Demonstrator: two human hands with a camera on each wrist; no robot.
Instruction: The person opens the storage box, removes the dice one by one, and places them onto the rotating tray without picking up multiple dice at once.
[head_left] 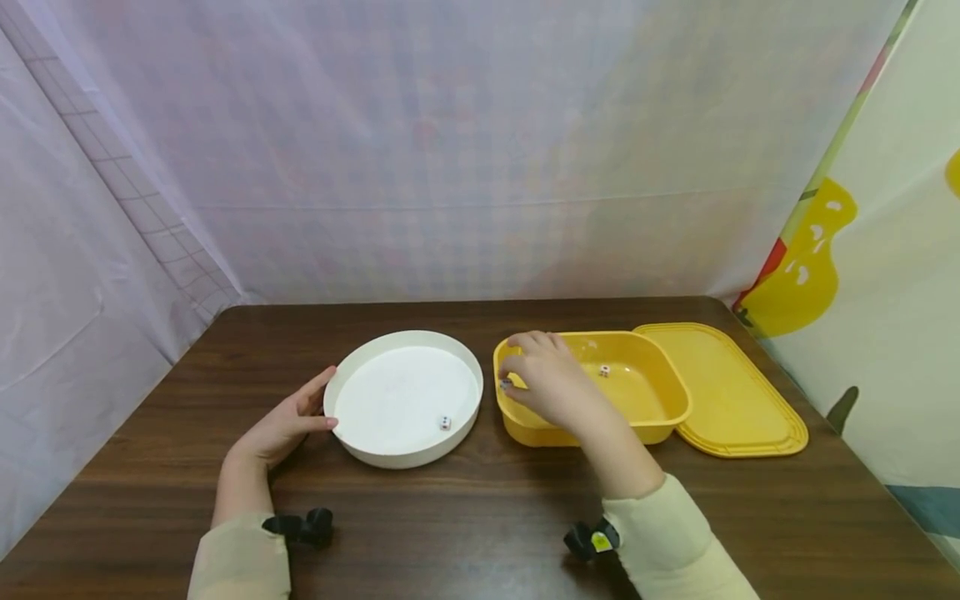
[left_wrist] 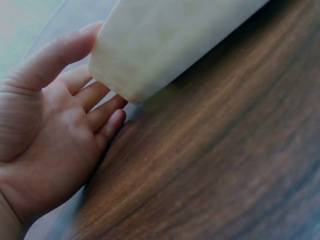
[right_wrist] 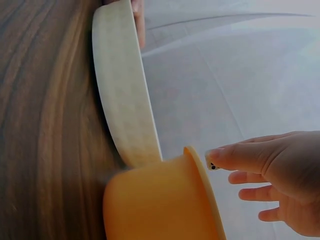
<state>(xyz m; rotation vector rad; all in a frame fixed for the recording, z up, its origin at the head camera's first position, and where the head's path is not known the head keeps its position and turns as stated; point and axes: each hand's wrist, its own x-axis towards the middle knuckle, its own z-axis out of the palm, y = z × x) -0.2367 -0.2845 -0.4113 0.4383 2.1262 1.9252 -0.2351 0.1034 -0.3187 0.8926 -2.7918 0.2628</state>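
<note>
On a brown wooden table (head_left: 450,533), an open yellow rectangular plastic tub (head_left: 528,429) is set beside a shallow round white tray (head_left: 397,396). The tray's edge is gripped by the left hand (head_left: 281,423). By the right hand (head_left: 551,375), at the tub's left end, a small white cubic die (head_left: 506,383) is pinched; a second die (head_left: 446,423) is seen in the tray, a third die (head_left: 604,371) in the tub. Carrying is judged in hand; rim clearance is called for next.
</note>
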